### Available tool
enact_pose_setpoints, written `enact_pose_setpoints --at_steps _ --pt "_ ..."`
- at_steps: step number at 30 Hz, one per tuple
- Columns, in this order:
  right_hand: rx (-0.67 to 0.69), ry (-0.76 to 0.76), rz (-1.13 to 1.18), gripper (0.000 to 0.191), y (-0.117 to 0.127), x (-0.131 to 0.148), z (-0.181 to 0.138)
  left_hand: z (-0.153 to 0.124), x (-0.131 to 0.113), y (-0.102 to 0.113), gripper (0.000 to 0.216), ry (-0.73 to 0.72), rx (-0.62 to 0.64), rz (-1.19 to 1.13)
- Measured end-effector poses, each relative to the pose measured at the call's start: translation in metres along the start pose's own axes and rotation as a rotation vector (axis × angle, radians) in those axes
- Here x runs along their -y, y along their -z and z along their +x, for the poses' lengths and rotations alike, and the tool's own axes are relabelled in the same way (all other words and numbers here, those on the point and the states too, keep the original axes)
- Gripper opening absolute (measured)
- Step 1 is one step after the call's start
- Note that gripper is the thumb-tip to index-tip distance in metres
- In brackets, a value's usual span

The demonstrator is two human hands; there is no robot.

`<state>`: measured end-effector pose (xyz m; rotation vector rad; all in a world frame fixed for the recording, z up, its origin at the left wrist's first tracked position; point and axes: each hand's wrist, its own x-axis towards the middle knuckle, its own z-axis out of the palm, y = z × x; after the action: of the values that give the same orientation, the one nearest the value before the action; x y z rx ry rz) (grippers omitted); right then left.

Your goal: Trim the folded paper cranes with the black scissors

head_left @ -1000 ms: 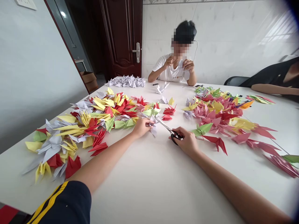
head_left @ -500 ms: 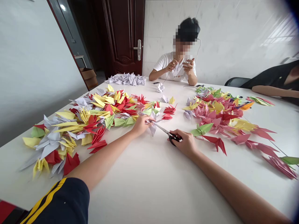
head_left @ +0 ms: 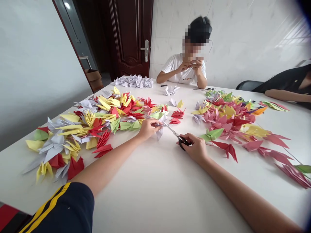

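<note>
A white folded paper piece point(head_left: 159, 133) is held above the middle of the counter point(head_left: 155, 194). It is pinched between the fingers of the left hand point(head_left: 148, 129). The scissors point(head_left: 173, 131) are grasped by their black handles in the fingers of the right hand point(head_left: 195, 146), between 3 and 4 o'clock from the paper, with the blades pointed toward 10 o'clock; whether the paper is touched by them cannot be told.

Hazards, as judged: the fingertips of the left hand may be nicked, since they are placed close to the blade tips. The thin folds may be cut too deeply if the paper is twisted or the pinch is loosened, and may be creased if they are squeezed too hard. A green folded piece point(head_left: 157, 115) at 12 o'clock and red folded pieces point(head_left: 178, 114) at 2 o'clock may be snagged by an outward swing of the blades. The mixed heap point(head_left: 98, 125) at 9 o'clock may be disturbed if brushed by the left forearm.
</note>
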<state>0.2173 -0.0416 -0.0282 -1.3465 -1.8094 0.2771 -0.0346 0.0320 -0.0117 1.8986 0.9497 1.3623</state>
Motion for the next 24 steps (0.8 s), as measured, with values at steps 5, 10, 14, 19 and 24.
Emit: enact_pose_setpoints --at_steps 5,10,14,19,24 --pt "0.010 0.018 -0.023 0.023 0.0008 0.0013 -0.0008 -0.0002 -0.0011 0.0001 0.021 -0.018 -0.053 -0.013" --pt "0.024 0.030 -0.078 0.026 0.0016 0.0048 -0.0005 -0.0010 -0.0075 -0.0003 0.014 -0.072 -0.084 0.036" --pt "0.010 0.050 -0.093 0.026 0.0015 0.0058 -0.0007 -0.0015 -0.0071 -0.0016 0.013 -0.067 -0.084 0.044" --pt "0.005 0.063 -0.087 0.025 0.0014 0.0054 -0.0012 -0.0023 -0.0053 -0.0017 0.011 -0.079 -0.086 0.061" --pt "0.012 0.059 -0.084 0.023 0.0010 0.0036 -0.0018 -0.0029 -0.0046 -0.0019 0.012 -0.077 -0.087 0.062"
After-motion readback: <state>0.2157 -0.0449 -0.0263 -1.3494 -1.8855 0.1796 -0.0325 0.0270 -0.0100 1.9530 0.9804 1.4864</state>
